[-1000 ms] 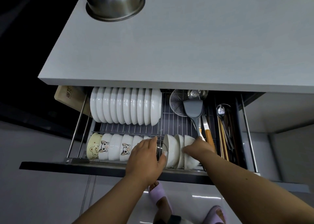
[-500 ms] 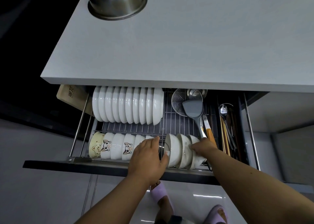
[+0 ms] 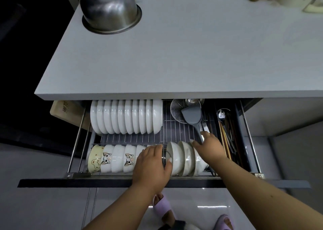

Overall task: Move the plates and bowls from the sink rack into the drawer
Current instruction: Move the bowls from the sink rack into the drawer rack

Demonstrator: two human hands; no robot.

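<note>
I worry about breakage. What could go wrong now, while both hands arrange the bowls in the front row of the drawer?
The white bowls lean on edge under the right hand; they could tip and knock together. The left hand presses the patterned bowls, which might slide and chip. The gray spatula handle lies beside the right hand and may snag.

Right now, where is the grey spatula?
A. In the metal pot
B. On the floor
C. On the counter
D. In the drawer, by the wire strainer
D: the grey spatula lies in the open drawer, its blade over the wire strainer, behind the right hand.
</note>
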